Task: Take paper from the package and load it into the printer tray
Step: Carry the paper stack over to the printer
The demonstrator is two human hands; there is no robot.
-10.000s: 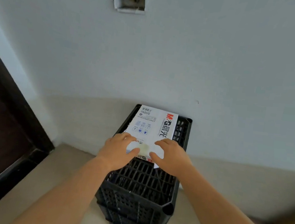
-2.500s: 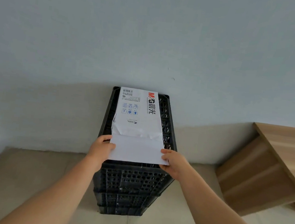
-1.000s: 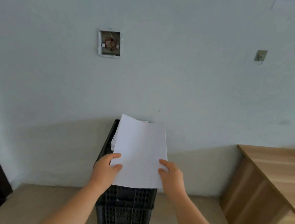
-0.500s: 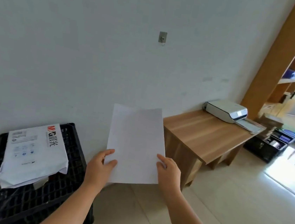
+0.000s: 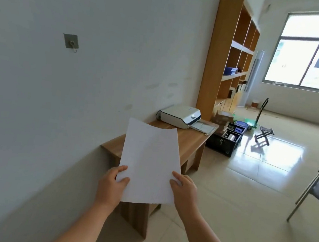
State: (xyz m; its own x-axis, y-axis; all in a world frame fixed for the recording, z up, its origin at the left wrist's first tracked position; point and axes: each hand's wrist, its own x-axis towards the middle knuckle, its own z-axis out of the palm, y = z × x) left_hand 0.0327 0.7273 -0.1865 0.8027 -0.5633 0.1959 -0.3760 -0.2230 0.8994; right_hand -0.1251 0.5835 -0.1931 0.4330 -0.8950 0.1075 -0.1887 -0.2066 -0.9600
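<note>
A thin stack of white paper (image 5: 150,159) is held upright in front of me. My left hand (image 5: 111,187) grips its lower left edge and my right hand (image 5: 183,191) grips its lower right edge. Beyond the paper, a white printer (image 5: 179,116) sits at the far end of a long wooden desk (image 5: 190,139), with its flat tray (image 5: 203,127) sticking out to the right. The paper package is out of view.
A tall wooden bookshelf (image 5: 231,55) stands past the desk. Black crates (image 5: 225,139) and a blue basin (image 5: 241,123) sit on the floor beside it. A folding stool (image 5: 263,132) and a hand cart (image 5: 258,114) are farther off. A grey chair (image 5: 318,186) is at the right.
The view has swung right, away from the black crate and package, which have left the frame. Both hands still hold the paper. The desk and printer are nearer and more central.
</note>
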